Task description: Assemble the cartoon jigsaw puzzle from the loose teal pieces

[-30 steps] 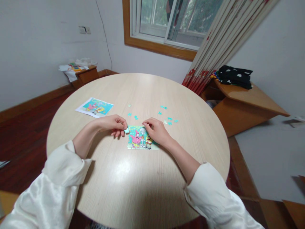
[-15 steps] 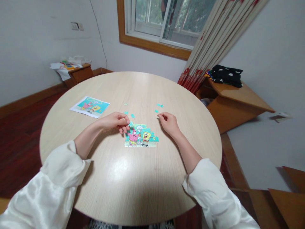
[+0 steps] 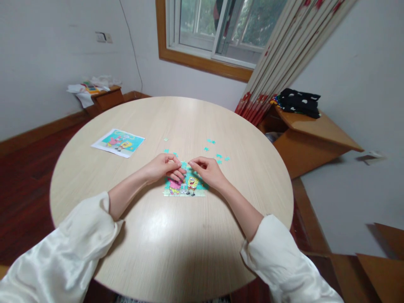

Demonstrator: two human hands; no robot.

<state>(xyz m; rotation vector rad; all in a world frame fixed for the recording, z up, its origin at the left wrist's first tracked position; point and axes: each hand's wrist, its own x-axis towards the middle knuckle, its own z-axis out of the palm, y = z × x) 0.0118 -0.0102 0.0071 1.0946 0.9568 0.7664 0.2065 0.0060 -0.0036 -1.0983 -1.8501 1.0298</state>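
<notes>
A partly assembled jigsaw puzzle (image 3: 192, 185) lies flat on the round table, showing a pink starfish and a yellow sponge character on turquoise. Over its upper left part is my left hand (image 3: 168, 167), thumb and forefinger pinched, the other fingers loosely curled. My right hand (image 3: 207, 170) covers its upper right, fingertips pinched close to those of the left. Whatever either pinch holds is too small to make out. Between the fingertips some turquoise of the puzzle's upper edge shows. Loose turquoise puzzle pieces (image 3: 219, 156) lie beyond my right hand, and more pieces (image 3: 166, 150) beyond my left.
A printed picture (image 3: 119, 142) of the same characters lies at the left on the pale wooden table (image 3: 151, 248). Behind the table are a window (image 3: 217, 29) and a curtain (image 3: 277, 54). A brown cabinet (image 3: 315, 139) with black cloth (image 3: 299, 102) stands to the right.
My right hand has moved left from beside the loose pieces to over the puzzle, uncovering several pieces. My left hand has shifted slightly right, so the fingertips now nearly meet.
</notes>
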